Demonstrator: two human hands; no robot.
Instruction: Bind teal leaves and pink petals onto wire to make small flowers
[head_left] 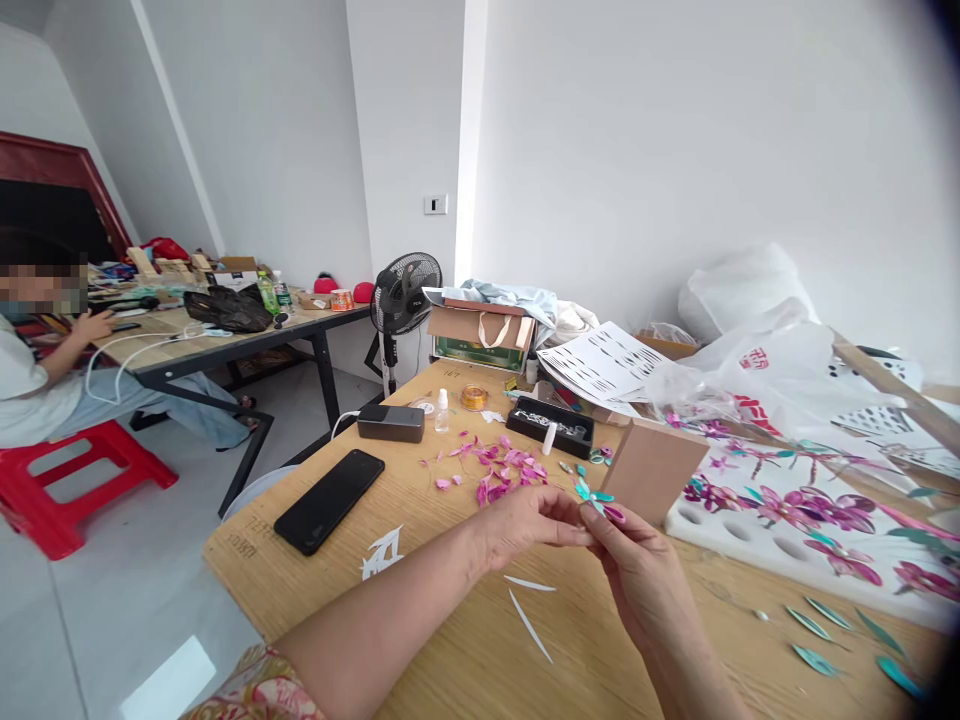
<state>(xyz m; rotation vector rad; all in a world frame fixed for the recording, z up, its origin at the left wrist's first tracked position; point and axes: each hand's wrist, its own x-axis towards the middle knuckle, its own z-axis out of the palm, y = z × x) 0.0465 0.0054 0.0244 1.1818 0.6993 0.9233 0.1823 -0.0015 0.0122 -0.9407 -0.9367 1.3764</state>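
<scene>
Over the wooden table, both hands meet at a small artificial flower with teal and magenta petals. My right hand pinches it between thumb and fingers. From the other side my left hand closes its fingertips at the flower's base, where the exact contact is hidden. Just beyond the hands lies a heap of magenta petals. White paper slivers rest below my left forearm, and more white cut pieces lie farther left. Several teal leaves are spread at the right.
A black phone, a dark box, a small clear bottle and a black tray sit on the table. Finished flowers cover a white foam block at right, beside a brown board. A person sits at another table, left.
</scene>
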